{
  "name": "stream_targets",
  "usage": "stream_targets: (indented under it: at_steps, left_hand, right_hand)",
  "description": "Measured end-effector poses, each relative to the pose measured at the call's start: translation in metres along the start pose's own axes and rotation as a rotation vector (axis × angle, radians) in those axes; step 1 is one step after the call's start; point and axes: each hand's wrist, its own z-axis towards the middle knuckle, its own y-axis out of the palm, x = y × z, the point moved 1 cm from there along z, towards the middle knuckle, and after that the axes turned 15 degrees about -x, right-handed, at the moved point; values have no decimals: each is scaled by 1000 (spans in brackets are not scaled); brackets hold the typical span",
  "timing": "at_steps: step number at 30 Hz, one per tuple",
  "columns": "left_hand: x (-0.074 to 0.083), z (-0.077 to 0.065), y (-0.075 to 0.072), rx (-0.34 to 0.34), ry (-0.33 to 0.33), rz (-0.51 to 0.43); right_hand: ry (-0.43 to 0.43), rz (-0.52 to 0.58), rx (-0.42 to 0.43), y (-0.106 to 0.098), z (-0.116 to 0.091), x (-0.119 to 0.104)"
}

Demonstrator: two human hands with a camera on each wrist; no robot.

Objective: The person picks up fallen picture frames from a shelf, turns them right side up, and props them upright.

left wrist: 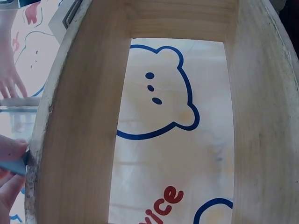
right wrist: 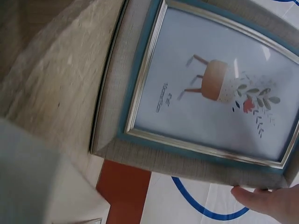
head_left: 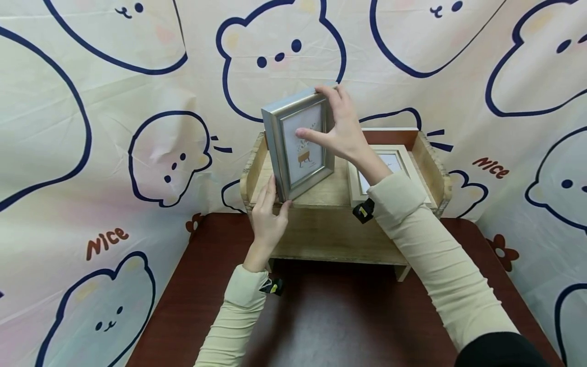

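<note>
A silver-grey picture frame (head_left: 304,158) stands upright and turned at an angle on the upper board of a small wooden shelf (head_left: 330,232). It holds a print of a plant in a brown legged pot, seen close and sideways in the right wrist view (right wrist: 210,84). My right hand (head_left: 341,122) grips its upper right corner, fingers over the top edge and thumb across the front. At the lower left corner, my left hand (head_left: 268,214) pinches the edge between thumb and fingers, shown at the left border of the left wrist view (left wrist: 9,156).
A cream picture frame (head_left: 355,183) lies on the shelf's right side, partly covered by my right forearm. Raised wooden side panels (head_left: 433,171) bound the upper board. The shelf stands on a dark red-brown table (head_left: 321,316), before a cloth backdrop (head_left: 174,92) with cartoon drawings.
</note>
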Motion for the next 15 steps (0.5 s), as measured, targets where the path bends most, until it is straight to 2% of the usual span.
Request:
stream_targets:
  at_steps: [9, 15]
  left_hand:
    - [5, -2, 7, 49, -19, 37]
    - [11, -2, 13, 93, -45, 78]
  right_hand:
    - [59, 48, -45, 7, -1, -2]
    - [17, -25, -69, 9, 0, -8]
